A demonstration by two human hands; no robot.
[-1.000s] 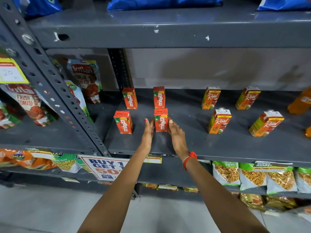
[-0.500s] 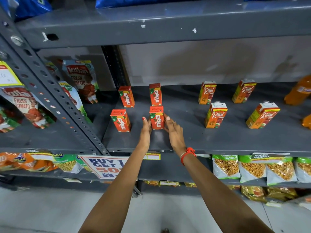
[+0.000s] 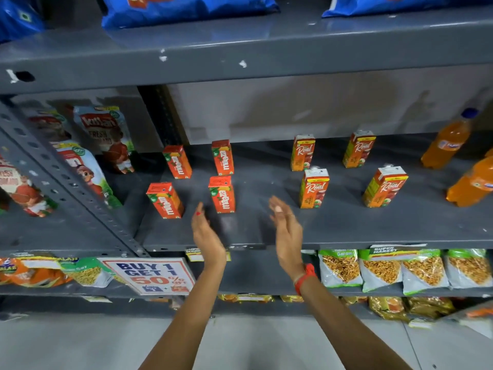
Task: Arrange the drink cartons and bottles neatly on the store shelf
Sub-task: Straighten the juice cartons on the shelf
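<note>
Several red Maaza cartons stand upright in two rows on the grey shelf (image 3: 333, 231): front right carton (image 3: 222, 194), front left carton (image 3: 165, 200), and two behind (image 3: 177, 161) (image 3: 222, 157). To the right stand several orange Real cartons, such as the front one (image 3: 314, 188). Two orange soda bottles (image 3: 445, 141) (image 3: 473, 182) sit at the far right. My left hand (image 3: 206, 233) hovers open just below and left of the front right Maaza carton, not touching it. My right hand (image 3: 286, 231) is open, apart from the cartons, over bare shelf.
Tomato sauce pouches (image 3: 106, 134) hang left of the slotted upright post (image 3: 72, 193). Snack bags (image 3: 381, 271) fill the shelf below. A "Buy 1 Get 1" sign (image 3: 149, 275) hangs on the shelf edge. Blue bags (image 3: 186, 9) lie on the shelf above.
Both hands let go of the front right Maaza carton and drew back toward me; the right hand moved further right. The carton stays upright in place.
</note>
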